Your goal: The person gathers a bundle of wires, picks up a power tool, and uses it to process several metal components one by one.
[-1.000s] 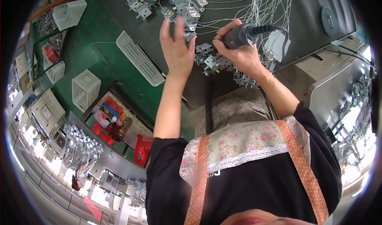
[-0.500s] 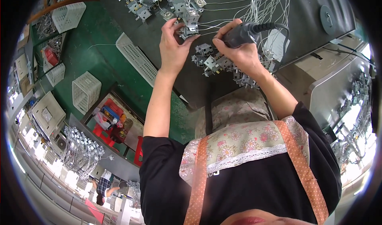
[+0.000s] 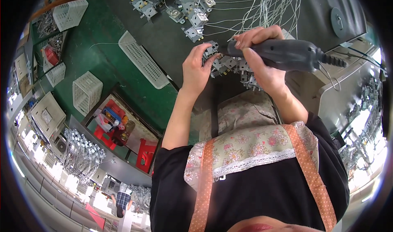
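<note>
My left hand (image 3: 196, 72) pinches a small silvery metal fitting (image 3: 211, 48) between thumb and fingers at the near heap. Wrapped in my right hand (image 3: 267, 77) is a dark grey electric screwdriver (image 3: 290, 55), lying level with its nose pointing left toward that fitting. Whether the tip touches it I cannot make out. More metal fittings (image 3: 249, 79) of the same kind lie under and beside my right hand. Beyond my left hand, another fitting (image 3: 193, 34) sits at the front of a larger group of fittings (image 3: 186, 4).
Thin white wires (image 3: 274, 6) spread across the dark table (image 3: 233, 12). A round grey disc (image 3: 338, 19) lies at its right. White plastic baskets (image 3: 87, 93) and a long perforated tray (image 3: 143, 60) are at left. A person (image 3: 122, 200) is in the distance, lower left.
My left hand has left the far fittings and come nearer, onto a fitting in the near heap. My right hand has swung the screwdriver so its nose points left at that fitting.
</note>
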### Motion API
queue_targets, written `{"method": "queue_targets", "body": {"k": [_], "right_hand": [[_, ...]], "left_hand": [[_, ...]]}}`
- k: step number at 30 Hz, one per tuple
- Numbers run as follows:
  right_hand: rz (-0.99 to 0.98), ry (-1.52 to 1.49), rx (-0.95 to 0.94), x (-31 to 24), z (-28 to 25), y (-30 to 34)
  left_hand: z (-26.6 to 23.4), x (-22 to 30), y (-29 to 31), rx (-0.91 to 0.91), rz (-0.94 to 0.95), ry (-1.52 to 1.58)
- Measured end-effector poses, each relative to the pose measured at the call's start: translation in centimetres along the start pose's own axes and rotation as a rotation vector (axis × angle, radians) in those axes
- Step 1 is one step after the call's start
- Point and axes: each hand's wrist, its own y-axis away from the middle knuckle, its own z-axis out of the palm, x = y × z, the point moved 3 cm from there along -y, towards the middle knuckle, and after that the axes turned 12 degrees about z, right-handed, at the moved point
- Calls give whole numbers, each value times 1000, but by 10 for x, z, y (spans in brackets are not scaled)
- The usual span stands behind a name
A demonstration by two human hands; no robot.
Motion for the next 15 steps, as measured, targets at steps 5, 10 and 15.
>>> {"method": "queue_targets", "body": {"k": [5, 10, 15], "right_hand": [[-19, 77, -40, 2, 1, 0], [7, 69, -63, 0, 2, -1], [32, 117, -33, 1, 1, -5]], "left_hand": [[-2, 2, -1, -58, -26, -31], [-1, 3, -2, -41, 38, -77], [0, 3, -3, -55, 41, -77]]}}
